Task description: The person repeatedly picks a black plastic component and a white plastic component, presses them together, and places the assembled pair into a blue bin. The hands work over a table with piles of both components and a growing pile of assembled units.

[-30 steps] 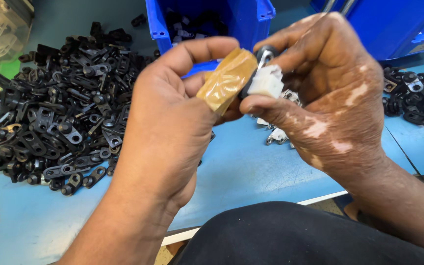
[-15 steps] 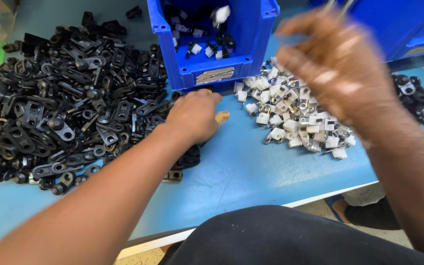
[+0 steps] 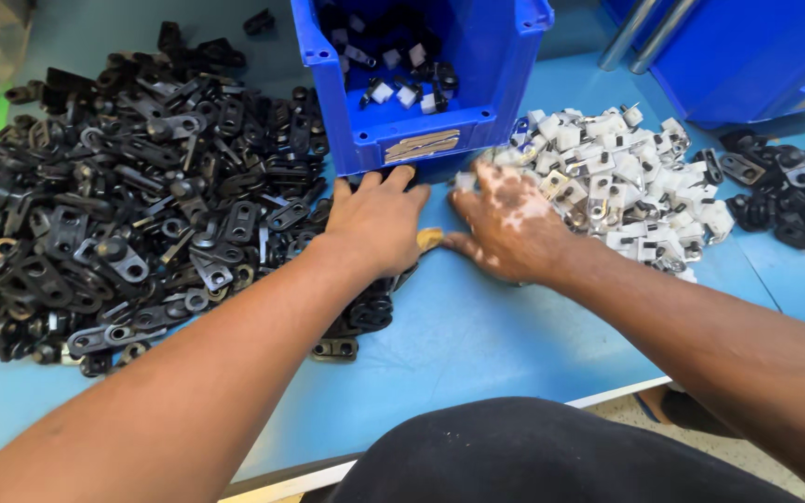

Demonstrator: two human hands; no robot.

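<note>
The left hand (image 3: 379,222) lies palm down at the edge of the big pile of black metal clips (image 3: 123,205), fingers loosely bent; I cannot tell if it holds one. The right hand (image 3: 505,224) lies flat, fingers spread on the white clips (image 3: 621,182). Both piles sit on the blue table (image 3: 477,335), near its front edge, with a blue bin (image 3: 421,84) behind the hands.

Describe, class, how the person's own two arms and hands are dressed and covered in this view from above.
Both forearms are bare to the frame edge: no sleeves, gloves, watch or rings show. The left hand has a tan tape-like wrap on its thumb tip. The right hand wears nothing. A dark garment covers the lap below.
</note>
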